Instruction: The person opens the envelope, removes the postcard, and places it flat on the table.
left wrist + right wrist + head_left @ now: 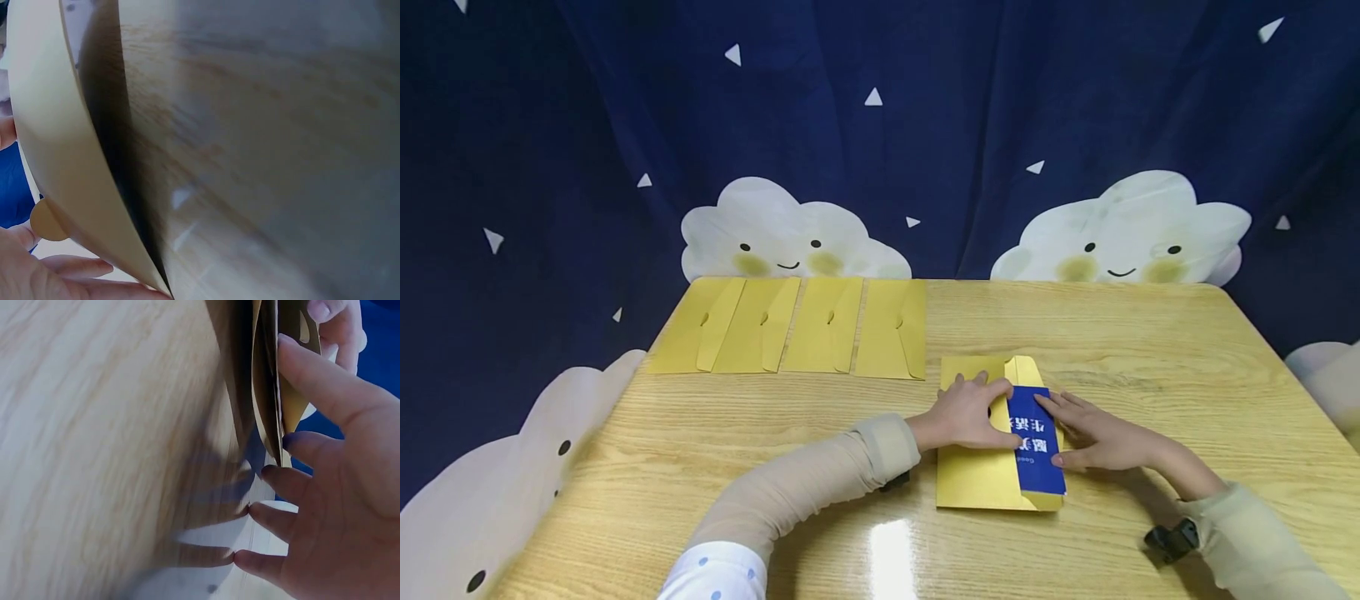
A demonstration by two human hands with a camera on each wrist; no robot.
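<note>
Gripping the gold envelope (973, 482) in the left hand (966, 417), apparently to steady its mouth; bracing the blue card (1036, 473), part-tucked between both hands, with the right hand (1101, 439) fairly straight-fingered, seemingly to keep it square

“Good”, “生活” on blue card (1037, 475)

card (1032, 475) partway in near envelope (977, 479), four envelopes (822, 329) behind leftward
</note>
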